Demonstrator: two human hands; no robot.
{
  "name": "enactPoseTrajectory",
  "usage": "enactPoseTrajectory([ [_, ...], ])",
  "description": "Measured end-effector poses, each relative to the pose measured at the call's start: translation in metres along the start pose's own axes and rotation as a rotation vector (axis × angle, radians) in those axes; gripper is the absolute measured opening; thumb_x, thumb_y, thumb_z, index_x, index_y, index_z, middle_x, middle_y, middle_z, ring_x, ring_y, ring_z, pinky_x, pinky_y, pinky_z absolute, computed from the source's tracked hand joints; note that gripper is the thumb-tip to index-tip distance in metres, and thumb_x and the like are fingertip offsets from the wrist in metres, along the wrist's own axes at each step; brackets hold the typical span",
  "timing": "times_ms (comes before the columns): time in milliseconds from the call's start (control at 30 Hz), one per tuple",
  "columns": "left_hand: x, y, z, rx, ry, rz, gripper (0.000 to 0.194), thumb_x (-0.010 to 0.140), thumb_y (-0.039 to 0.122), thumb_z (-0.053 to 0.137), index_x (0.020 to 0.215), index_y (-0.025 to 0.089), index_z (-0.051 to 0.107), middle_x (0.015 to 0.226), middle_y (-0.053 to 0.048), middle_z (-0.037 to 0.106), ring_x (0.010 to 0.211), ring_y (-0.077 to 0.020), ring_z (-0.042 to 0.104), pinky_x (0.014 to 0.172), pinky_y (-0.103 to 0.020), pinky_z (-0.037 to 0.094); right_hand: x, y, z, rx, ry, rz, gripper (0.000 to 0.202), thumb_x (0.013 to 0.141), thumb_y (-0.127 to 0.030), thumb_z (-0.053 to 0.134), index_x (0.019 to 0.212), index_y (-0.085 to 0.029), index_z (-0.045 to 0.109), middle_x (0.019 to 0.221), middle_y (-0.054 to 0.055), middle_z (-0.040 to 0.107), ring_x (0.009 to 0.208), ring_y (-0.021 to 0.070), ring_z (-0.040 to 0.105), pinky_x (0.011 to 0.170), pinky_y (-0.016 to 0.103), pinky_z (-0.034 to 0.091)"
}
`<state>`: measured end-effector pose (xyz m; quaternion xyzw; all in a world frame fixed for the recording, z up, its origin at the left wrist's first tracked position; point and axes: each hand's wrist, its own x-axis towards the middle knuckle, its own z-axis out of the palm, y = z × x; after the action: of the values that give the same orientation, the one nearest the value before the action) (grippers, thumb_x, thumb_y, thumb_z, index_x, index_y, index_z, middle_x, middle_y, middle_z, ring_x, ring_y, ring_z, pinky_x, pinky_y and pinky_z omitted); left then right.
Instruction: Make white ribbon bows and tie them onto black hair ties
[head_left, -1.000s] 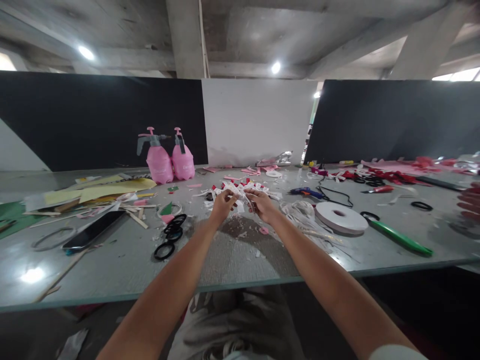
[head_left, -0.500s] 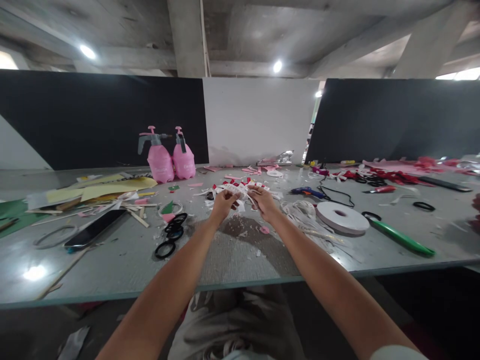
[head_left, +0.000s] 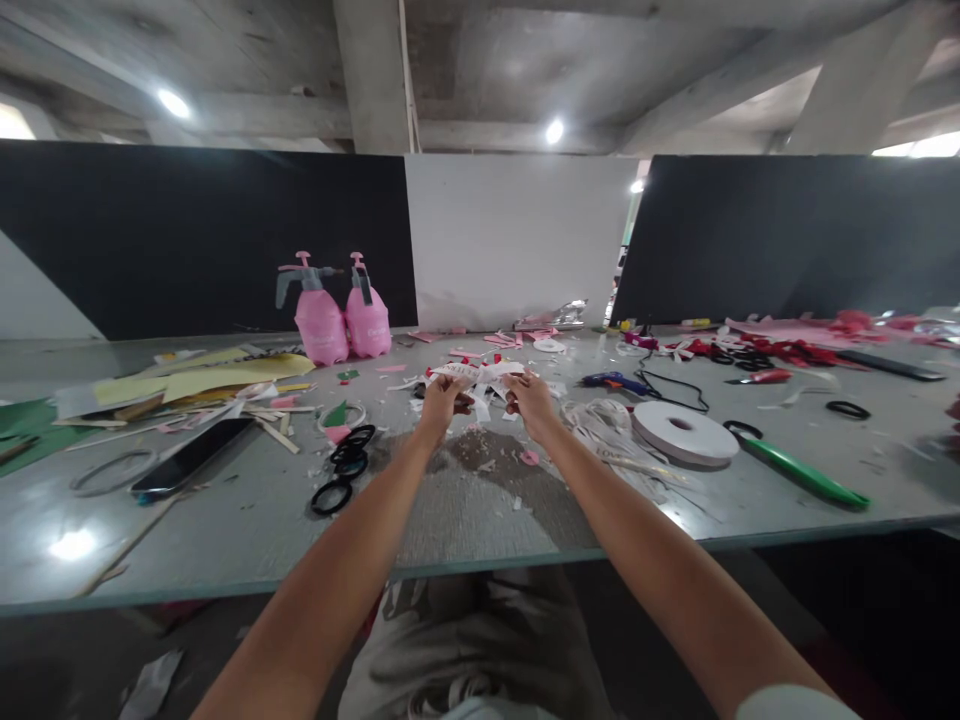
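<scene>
White lettered ribbon (head_left: 491, 376) is stretched in loops between my two hands, above a small heap of white and red ribbon pieces at the middle of the table. My left hand (head_left: 445, 404) pinches the ribbon's left part, fingers closed. On the other side, my right hand (head_left: 529, 402) is closed on its right part. My fingertips are partly hidden by the ribbon and the backs of my hands. A wide white ribbon roll (head_left: 685, 434) lies flat to the right, beside loose lettered ribbon (head_left: 600, 425).
Two pink spray bottles (head_left: 321, 328) stand at the back left. Black rings (head_left: 331, 497) and a phone (head_left: 193, 458) lie left of my arms. A blue glue gun (head_left: 613, 382), a green tool (head_left: 806, 470) and red ribbon (head_left: 802, 352) lie to the right.
My hands have moved slightly apart, and the ribbon between them is spread wider, with its lettering showing more clearly.
</scene>
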<state>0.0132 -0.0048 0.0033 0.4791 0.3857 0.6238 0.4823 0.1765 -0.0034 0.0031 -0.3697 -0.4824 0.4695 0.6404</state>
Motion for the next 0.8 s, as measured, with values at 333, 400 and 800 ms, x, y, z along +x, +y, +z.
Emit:
enactPoseTrajectory([
  [333,0.001,-0.003,-0.002,0.044,-0.056,-0.013,0.035,0.065,0.040,0.072,0.087,0.016,0.058,0.074,0.000,0.063,0.055,-0.0096,0.059,0.045,-0.020,0.048,-0.001,0.002,0.002,-0.131,-0.165,0.018,0.035,0.065,-0.043,0.071,0.086,-0.015,0.066,0.063,-0.001,0.057,0.051,0.0090,0.050,0.042,0.021,0.047],
  [400,0.002,-0.005,-0.002,0.074,-0.099,-0.031,0.038,0.065,0.042,0.073,0.089,0.016,0.062,0.075,-0.001,0.065,0.057,-0.0099,0.059,0.046,-0.019,0.048,-0.001,0.003,0.001,-0.151,-0.146,-0.001,0.038,0.065,-0.045,0.071,0.087,-0.015,0.066,0.061,-0.002,0.056,0.049,0.0081,0.048,0.040,0.020,0.045],
  [800,0.007,-0.009,-0.004,0.152,-0.033,0.017,0.039,0.067,0.045,0.072,0.082,0.010,0.066,0.068,-0.005,0.065,0.053,-0.0121,0.060,0.043,-0.021,0.048,-0.002,0.005,0.003,-0.123,-0.243,0.113,0.036,0.062,-0.047,0.074,0.076,-0.016,0.062,0.062,-0.003,0.053,0.052,0.0083,0.048,0.040,0.020,0.044],
])
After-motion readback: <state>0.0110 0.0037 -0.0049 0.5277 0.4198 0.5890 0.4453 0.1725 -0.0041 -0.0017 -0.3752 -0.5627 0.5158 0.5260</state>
